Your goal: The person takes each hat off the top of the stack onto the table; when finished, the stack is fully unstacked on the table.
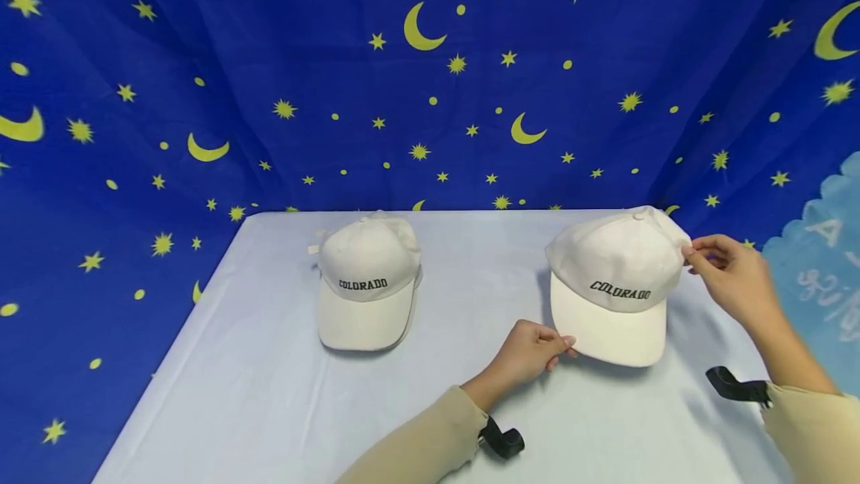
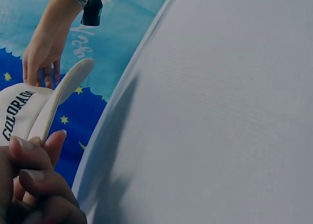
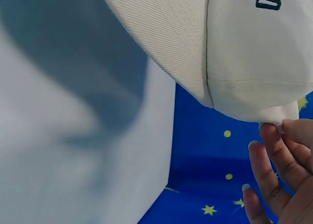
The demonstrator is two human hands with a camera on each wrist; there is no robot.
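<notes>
A cream baseball cap (image 1: 614,267) lettered COLORADO is held up over the right part of the table, tilted, its brim toward the camera. My left hand (image 1: 531,353) pinches the brim's left front corner between thumb and fingers. With thumb and index finger my right hand (image 1: 735,275) pinches the fabric at the cap's right back edge; in the right wrist view the other fingers (image 3: 266,177) spread loosely below. A shadow lies on the cloth under the cap. Farther left, a second COLORADO cap (image 1: 366,278) of the same kind rests on the table, brim forward, with another brim edge showing beneath it.
White cloth covers the table (image 1: 222,394). Behind and to the left hangs a blue curtain (image 1: 336,73) with yellow stars and moons. A light-blue lettered fabric (image 1: 816,245) hangs at the right. Black camera mounts (image 1: 502,439) sit at both wrists.
</notes>
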